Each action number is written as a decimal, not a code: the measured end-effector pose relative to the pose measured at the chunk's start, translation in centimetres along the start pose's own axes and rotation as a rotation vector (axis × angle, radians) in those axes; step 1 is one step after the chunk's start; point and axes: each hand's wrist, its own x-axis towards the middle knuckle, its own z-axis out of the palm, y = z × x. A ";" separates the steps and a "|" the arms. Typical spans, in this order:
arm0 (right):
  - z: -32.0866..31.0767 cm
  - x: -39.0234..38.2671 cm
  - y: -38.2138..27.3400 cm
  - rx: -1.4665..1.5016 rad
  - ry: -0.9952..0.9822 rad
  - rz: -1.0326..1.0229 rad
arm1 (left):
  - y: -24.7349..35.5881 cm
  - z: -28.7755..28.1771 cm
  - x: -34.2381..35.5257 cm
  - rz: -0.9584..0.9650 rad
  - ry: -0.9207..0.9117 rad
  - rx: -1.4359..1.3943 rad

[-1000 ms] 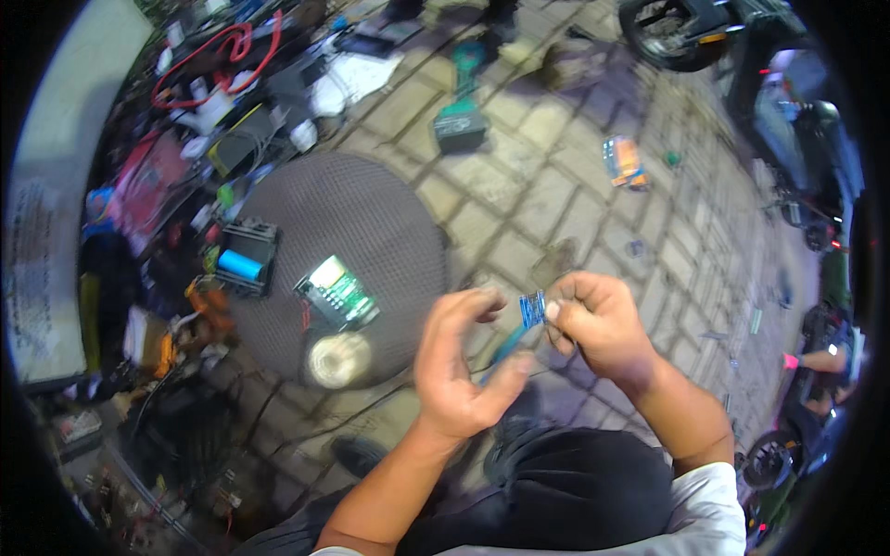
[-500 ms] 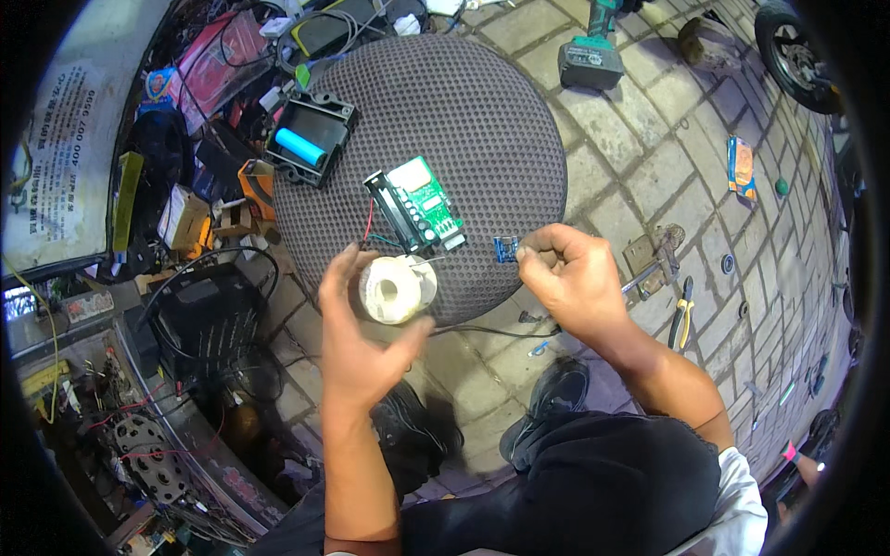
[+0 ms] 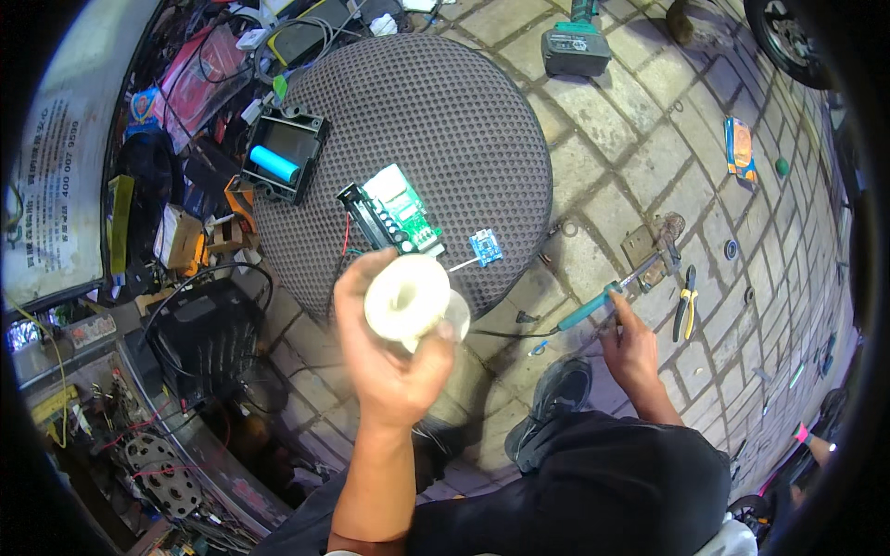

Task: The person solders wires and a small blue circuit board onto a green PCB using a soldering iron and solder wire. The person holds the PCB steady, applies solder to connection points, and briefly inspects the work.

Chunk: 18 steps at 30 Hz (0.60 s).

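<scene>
My left hand (image 3: 394,371) is closed around a white spool (image 3: 405,298), raised over the near edge of the round stool (image 3: 426,102). A thin, stiff strand of wire (image 3: 463,265) runs from beside the spool toward a small blue circuit board (image 3: 485,247) lying on the stool. Down at the right, my right hand (image 3: 632,350) has its index fingertip at the teal handle of a soldering iron (image 3: 589,309), thumb apart. A green circuit board (image 3: 400,206) with a black battery holder (image 3: 362,217) lies beside the spool.
A black open case (image 3: 301,148) holding a blue cylindrical cell (image 3: 275,164) sits at the stool's left. On the paving are pliers (image 3: 687,304), a metal stand (image 3: 654,250) and a green power-tool battery (image 3: 575,51). Clutter and a black toolbox (image 3: 209,329) crowd the left.
My right hand has let go of the blue circuit board, now on the stool, and moved down right to the soldering iron. My left hand has closed on the spool and lifted it.
</scene>
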 end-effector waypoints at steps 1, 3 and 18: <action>0.0 -0.5 0.7 0.011 -0.105 0.145 | 0.1 0.3 0.7 -0.016 0.000 -0.095; 0.9 -0.5 2.1 -0.075 -0.158 0.130 | 0.9 1.4 2.2 -0.054 -0.020 -0.274; -5.4 10.8 -14.5 0.179 0.106 -0.876 | 2.1 0.4 2.5 -0.072 0.240 -0.607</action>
